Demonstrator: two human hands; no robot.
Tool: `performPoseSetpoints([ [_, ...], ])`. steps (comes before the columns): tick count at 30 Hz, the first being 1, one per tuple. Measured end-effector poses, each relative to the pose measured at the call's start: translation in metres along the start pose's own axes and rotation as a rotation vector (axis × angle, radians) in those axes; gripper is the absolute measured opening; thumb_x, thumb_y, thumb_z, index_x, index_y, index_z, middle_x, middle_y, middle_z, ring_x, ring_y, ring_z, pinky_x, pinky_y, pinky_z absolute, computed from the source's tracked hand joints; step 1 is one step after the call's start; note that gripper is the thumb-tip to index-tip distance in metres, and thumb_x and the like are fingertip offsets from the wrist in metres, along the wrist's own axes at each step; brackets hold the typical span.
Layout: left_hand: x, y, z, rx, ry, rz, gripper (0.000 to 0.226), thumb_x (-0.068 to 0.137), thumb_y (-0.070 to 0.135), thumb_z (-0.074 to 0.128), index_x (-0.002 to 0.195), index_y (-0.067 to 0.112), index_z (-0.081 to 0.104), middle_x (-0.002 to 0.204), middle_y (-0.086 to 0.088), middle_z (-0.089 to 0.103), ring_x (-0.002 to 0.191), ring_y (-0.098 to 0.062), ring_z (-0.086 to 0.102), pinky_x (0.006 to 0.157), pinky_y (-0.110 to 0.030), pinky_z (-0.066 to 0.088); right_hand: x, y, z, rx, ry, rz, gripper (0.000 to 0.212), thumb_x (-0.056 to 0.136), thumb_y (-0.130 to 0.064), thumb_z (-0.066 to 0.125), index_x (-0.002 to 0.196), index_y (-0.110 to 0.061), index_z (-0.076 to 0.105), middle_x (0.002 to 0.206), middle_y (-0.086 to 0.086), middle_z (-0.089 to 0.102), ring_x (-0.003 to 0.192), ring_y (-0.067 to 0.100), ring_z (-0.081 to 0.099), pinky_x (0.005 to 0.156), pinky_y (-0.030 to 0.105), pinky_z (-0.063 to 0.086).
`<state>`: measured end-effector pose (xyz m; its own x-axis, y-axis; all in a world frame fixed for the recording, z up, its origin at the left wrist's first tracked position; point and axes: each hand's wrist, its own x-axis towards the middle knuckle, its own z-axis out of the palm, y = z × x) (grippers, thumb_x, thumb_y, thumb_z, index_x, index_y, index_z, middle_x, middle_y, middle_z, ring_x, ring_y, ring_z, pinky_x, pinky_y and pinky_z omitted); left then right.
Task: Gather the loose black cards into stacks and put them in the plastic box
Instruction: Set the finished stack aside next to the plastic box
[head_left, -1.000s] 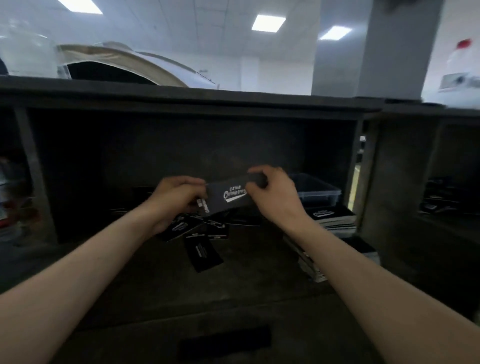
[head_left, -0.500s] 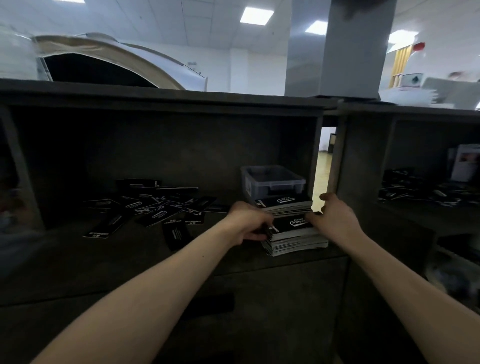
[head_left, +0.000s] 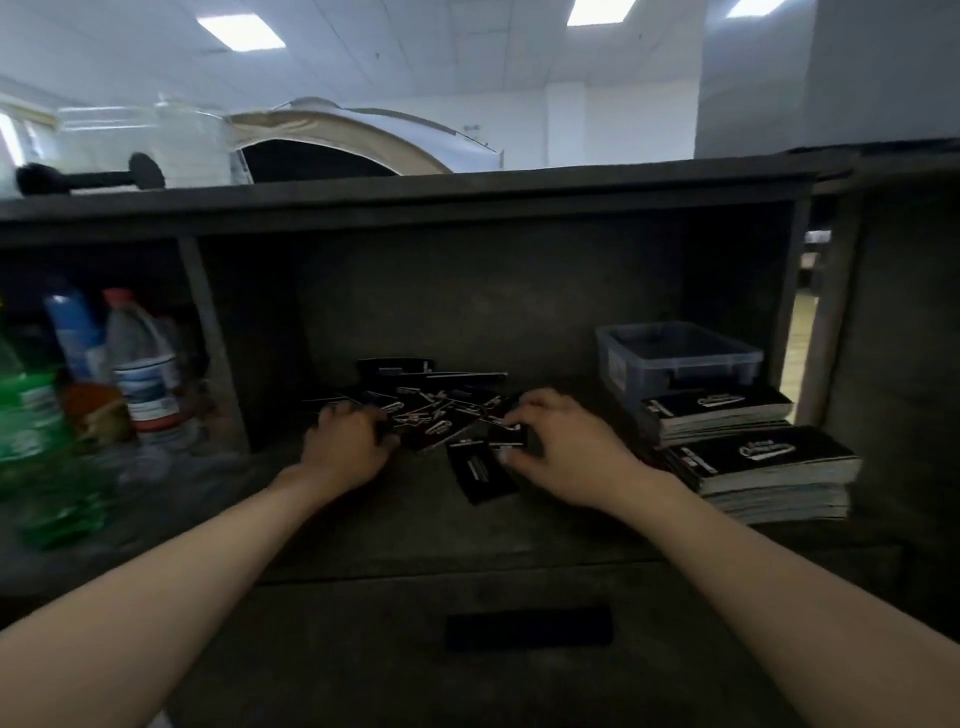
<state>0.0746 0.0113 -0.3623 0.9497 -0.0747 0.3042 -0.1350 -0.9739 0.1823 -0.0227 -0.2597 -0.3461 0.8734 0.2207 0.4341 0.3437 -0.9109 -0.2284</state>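
Several loose black cards (head_left: 441, 410) with white print lie scattered in the middle of the dark shelf compartment. One card (head_left: 480, 475) lies apart, nearer to me. My left hand (head_left: 348, 447) rests on the pile's left edge with its fingers curled down onto the cards. My right hand (head_left: 561, 447) is at the pile's right edge, thumb and fingertips closed around a black card (head_left: 506, 439). The clear grey plastic box (head_left: 675, 358) stands at the back right. In front of it sit two stacks of black cards (head_left: 717, 413) (head_left: 763, 460).
Plastic bottles (head_left: 140, 374) and a green bottle (head_left: 26, 426) fill the compartment to the left, behind a divider (head_left: 208, 338). Below the shelf board (head_left: 415, 519) is a drawer front with a dark handle slot (head_left: 527, 626). A wall panel (head_left: 893, 364) closes the right side.
Both hands left the front stack on the right and moved left to the loose pile. The view swung left, bringing the bottles into sight.
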Motion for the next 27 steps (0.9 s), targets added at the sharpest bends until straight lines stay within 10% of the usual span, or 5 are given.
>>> performPoseSetpoints([
  [7,0.051,-0.069,0.016,0.004,-0.254,-0.085,0.098,0.066,0.098,0.011,0.152,0.053,0.002,0.167,0.000,-0.010,0.152,-0.028,-0.016,0.120,-0.057,0.002,0.096,-0.002,0.076,-0.174,-0.394,0.329,0.108,0.064,-0.100,0.019,0.154,-0.045,-0.008,0.164,0.004,-0.020,0.148,0.039,-0.022,0.114,0.066,-0.008],
  [12,0.086,-0.051,0.027,0.028,-0.357,-0.094,0.104,0.059,0.103,0.006,0.150,0.055,-0.007,0.167,-0.004,-0.012,0.152,-0.033,-0.013,0.119,-0.059,-0.004,0.140,0.012,0.093,-0.156,-0.428,0.469,0.124,0.045,-0.107,0.013,0.152,-0.048,-0.005,0.165,0.006,-0.013,0.149,0.043,-0.013,0.112,0.071,-0.004],
  [21,0.127,-0.020,0.025,0.125,-0.137,0.014,0.070,0.088,0.078,0.025,0.144,0.039,0.041,0.154,-0.016,0.036,0.139,-0.037,0.036,0.110,-0.049,0.034,0.172,0.044,0.101,-0.166,-0.179,0.263,0.096,0.057,-0.103,0.022,0.124,-0.041,0.051,0.139,0.009,0.049,0.128,0.031,0.041,0.097,0.044,0.042],
  [27,0.145,-0.051,0.043,0.066,-0.294,-0.146,0.088,0.077,0.092,0.016,0.154,0.047,0.011,0.165,-0.013,0.009,0.150,-0.042,0.009,0.118,-0.061,0.013,0.174,0.053,0.108,-0.096,-0.201,0.355,0.095,0.071,-0.094,0.029,0.150,-0.041,0.026,0.156,0.009,0.030,0.142,0.035,0.030,0.112,0.053,0.030],
])
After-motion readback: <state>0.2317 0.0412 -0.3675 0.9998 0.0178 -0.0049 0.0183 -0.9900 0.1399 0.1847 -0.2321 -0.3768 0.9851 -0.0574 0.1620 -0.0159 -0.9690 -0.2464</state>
